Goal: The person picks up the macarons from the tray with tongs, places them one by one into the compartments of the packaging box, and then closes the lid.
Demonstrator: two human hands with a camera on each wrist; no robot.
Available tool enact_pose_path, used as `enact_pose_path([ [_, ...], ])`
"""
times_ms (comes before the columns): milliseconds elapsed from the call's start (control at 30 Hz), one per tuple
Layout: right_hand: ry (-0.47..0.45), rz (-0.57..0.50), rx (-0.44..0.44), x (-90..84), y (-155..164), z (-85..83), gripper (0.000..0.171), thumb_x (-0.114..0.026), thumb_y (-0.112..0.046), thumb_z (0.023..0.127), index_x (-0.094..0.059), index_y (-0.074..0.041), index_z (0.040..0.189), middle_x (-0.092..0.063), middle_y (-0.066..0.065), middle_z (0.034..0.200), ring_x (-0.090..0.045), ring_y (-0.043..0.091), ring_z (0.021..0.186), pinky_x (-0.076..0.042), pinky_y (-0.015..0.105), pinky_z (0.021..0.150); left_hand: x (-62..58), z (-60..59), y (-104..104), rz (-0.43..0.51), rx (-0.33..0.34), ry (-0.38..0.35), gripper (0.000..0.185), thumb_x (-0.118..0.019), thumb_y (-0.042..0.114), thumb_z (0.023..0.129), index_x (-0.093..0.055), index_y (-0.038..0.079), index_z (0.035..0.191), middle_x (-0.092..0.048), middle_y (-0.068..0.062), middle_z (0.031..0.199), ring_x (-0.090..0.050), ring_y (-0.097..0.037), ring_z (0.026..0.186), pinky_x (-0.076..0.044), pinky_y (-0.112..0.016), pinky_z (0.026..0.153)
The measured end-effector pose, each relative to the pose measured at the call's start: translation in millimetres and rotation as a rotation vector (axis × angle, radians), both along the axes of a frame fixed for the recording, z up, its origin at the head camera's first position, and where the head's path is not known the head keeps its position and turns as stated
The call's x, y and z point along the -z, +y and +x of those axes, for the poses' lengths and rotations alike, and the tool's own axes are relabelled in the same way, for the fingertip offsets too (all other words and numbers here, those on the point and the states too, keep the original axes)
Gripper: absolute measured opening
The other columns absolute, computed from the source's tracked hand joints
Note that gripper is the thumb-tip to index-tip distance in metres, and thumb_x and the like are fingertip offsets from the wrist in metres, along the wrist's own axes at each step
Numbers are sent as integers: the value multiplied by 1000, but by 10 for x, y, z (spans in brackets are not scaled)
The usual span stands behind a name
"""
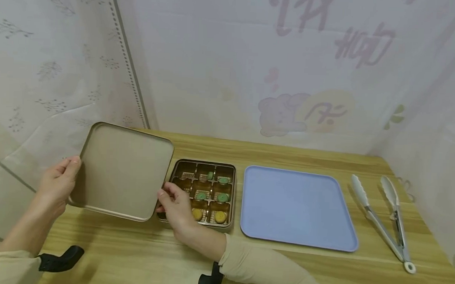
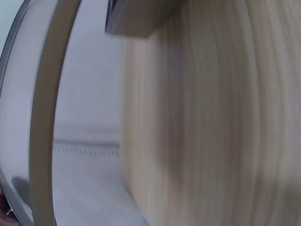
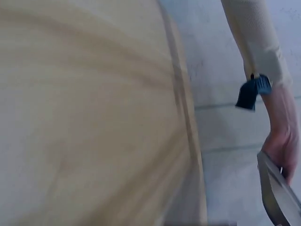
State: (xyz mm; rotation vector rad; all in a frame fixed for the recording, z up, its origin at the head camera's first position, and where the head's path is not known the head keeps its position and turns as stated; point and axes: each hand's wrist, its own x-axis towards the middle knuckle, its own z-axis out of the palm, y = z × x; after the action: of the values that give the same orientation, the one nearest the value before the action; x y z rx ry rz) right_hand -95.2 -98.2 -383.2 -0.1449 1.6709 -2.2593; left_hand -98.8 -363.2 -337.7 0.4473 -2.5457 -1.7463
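A square gold-brown metal lid [image 1: 122, 171] is held tilted at the left, its recessed side toward the head camera. My left hand [image 1: 58, 182] grips its left edge, thumb on the face. At the opposite edge, my right hand [image 1: 178, 207] pinches the lid near its lower right corner. That hand overlaps the lower left of a matching box [image 1: 206, 162] divided into small compartments. Inside are round green macaron-like pieces [image 1: 222, 198] and yellow ones [image 1: 220, 217]. The lid's edge [image 2: 44, 103] crosses the left wrist view; in the right wrist view the left hand [image 3: 282, 146] holds it.
Right of the box lies a blue rectangular tray [image 1: 296, 207]. Metal tongs [image 1: 382, 231] with pale tips rest spread beyond it, toward the table's right edge. Everything stands on a wood-grain table [image 1: 141, 252], with a printed cloth [image 1: 215, 74] hanging behind.
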Motion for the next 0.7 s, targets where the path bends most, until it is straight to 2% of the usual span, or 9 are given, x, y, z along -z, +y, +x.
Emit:
enact_pose_path([
  [167, 20, 41, 8, -45, 365, -146, 30, -52, -11, 101, -61, 1, 127, -61, 1, 91, -51, 5, 72, -49, 17, 68, -55, -88, 318, -36, 32, 84, 69, -31, 45, 104, -16, 0, 156, -7, -5, 164, -2, -18, 153, -7, -23, 123],
  [233, 34, 52, 9, -72, 513, -194, 31, -52, -11, 101, -60, 1, 129, -58, -2, 86, -51, 6, 71, -49, 18, 67, -77, -105, 430, -95, 35, 145, 65, -35, 41, 105, -25, -1, 154, -35, 1, 158, -29, -12, 147, -26, -13, 116],
  [300, 64, 71, 9, -105, 661, -241, 33, -52, -12, 101, -59, 1, 131, -56, -5, 82, -52, 5, 70, -50, 18, 66, -98, -119, 533, -154, 33, 220, 60, -40, 36, 105, -35, -4, 149, -55, 14, 135, -49, 0, 125, -40, -6, 99],
  [333, 80, 81, 9, -116, 734, -266, 34, -52, -12, 102, -58, 1, 132, -56, -5, 81, -52, 5, 70, -50, 18, 66, -108, -127, 582, -170, 34, 265, 57, -43, 33, 105, -39, -6, 146, -58, 22, 121, -52, 5, 110, -43, -3, 88],
  [400, 124, 101, 13, -149, 876, -305, 35, -52, -11, 102, -57, 3, 133, -56, -5, 79, -53, 4, 69, -50, 18, 66, -122, -147, 671, -193, 33, 356, 50, -49, 26, 103, -49, -9, 139, -51, 36, 99, -49, 11, 85, -42, -2, 69],
  [467, 174, 131, 17, -174, 1012, -338, 35, -52, -11, 102, -56, 4, 134, -56, -4, 80, -54, 5, 70, -51, 18, 66, -132, -166, 752, -154, 56, 415, 38, -53, 20, 102, -59, 0, 134, -56, 36, 95, -53, 11, 80, -44, -3, 67],
  [567, 233, 184, 21, -201, 1193, -373, 35, -52, -10, 101, -56, 4, 134, -56, -1, 81, -56, 5, 71, -53, 19, 69, -130, -183, 852, -34, 103, 464, 25, -57, 12, 99, -70, 23, 118, -66, 30, 88, -60, 9, 75, -48, -5, 67],
  [633, 261, 213, 24, -209, 1298, -391, 33, -52, -9, 101, -58, 4, 131, -57, 2, 82, -58, 5, 72, -55, 21, 70, -119, -196, 915, 72, 131, 477, 31, -59, 8, 97, -71, 35, 103, -69, 23, 80, -64, 8, 72, -51, -6, 67],
  [700, 277, 228, 31, -215, 1384, -404, 33, -53, -7, 100, -59, 4, 130, -60, 9, 84, -60, 5, 72, -57, 23, 73, -104, -204, 971, 160, 172, 482, 35, -59, 5, 96, -72, 37, 99, -72, 19, 77, -68, 7, 71, -53, -7, 67],
])
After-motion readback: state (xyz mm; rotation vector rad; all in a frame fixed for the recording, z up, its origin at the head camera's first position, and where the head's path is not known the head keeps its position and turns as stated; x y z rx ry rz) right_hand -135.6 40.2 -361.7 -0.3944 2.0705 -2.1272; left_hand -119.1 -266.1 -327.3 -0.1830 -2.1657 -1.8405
